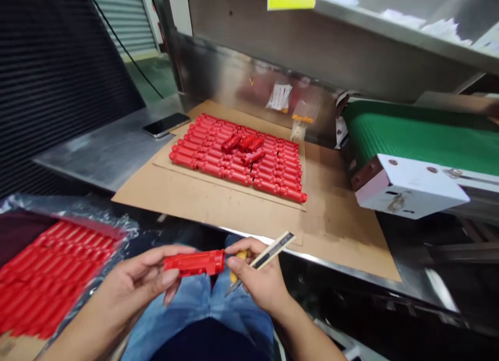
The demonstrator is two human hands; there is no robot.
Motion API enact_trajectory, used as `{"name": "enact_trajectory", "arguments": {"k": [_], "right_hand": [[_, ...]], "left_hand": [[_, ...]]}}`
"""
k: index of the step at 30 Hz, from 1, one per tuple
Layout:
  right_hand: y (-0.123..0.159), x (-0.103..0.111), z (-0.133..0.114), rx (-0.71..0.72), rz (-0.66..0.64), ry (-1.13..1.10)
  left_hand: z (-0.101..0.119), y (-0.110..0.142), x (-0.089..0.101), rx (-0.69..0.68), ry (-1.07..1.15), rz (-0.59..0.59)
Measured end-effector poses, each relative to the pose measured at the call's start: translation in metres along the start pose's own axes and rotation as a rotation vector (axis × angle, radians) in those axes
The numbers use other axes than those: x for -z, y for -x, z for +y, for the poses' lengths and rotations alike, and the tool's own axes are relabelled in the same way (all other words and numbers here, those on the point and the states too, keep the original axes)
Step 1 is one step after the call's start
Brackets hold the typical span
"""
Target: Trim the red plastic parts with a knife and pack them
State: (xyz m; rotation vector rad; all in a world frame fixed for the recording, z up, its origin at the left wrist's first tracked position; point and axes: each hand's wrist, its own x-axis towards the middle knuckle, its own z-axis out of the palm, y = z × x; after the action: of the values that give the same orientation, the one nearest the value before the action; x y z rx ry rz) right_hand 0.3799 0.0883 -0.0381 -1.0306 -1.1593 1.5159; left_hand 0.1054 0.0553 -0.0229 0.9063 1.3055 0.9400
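My left hand (144, 278) is closed around one end of a red plastic tube-shaped part (195, 263), held level above my lap. Its ridged collar end points toward my right hand (261, 272). In my right hand's grip is a slim utility knife (275, 248), slanted, with the blade tip down near the part's collar. Something yellow (238, 265) wraps a fingertip of that hand. Beyond the hands, rows of matching red parts (234, 176) lie side by side on a cardboard sheet (195, 187), with several loose ones (245, 143) on top.
At lower left, a clear plastic bag (128, 223) surrounds more red parts (58, 272). A phone (167, 124) lies on the metal table (97, 148). To the right stands a green conveyor belt (421, 135) with a white end bracket (409, 189). A metal shelf (374, 31) overhangs the back.
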Motion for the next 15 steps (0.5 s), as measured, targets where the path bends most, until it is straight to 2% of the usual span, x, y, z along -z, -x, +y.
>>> {"name": "enact_trajectory", "arguments": {"k": [3, 5, 7, 10, 15], "right_hand": [[0.011, -0.007, 0.017, -0.103, -0.021, 0.016], [0.018, -0.010, 0.029, -0.137, 0.013, 0.033], [0.024, -0.014, 0.039, -0.157, 0.024, 0.042], [0.029, -0.020, 0.051, -0.194, 0.007, 0.041], [0.033, -0.024, 0.064, -0.264, 0.005, 0.012]], "left_hand": [[-0.043, 0.025, -0.013, 0.110, 0.223, 0.085], [-0.060, 0.028, -0.016, 0.144, 0.281, 0.115], [-0.072, 0.028, -0.015, 0.154, 0.301, 0.094], [-0.087, 0.028, -0.011, 0.102, 0.280, 0.083], [-0.113, 0.028, -0.013, 0.023, 0.107, 0.215]]}}
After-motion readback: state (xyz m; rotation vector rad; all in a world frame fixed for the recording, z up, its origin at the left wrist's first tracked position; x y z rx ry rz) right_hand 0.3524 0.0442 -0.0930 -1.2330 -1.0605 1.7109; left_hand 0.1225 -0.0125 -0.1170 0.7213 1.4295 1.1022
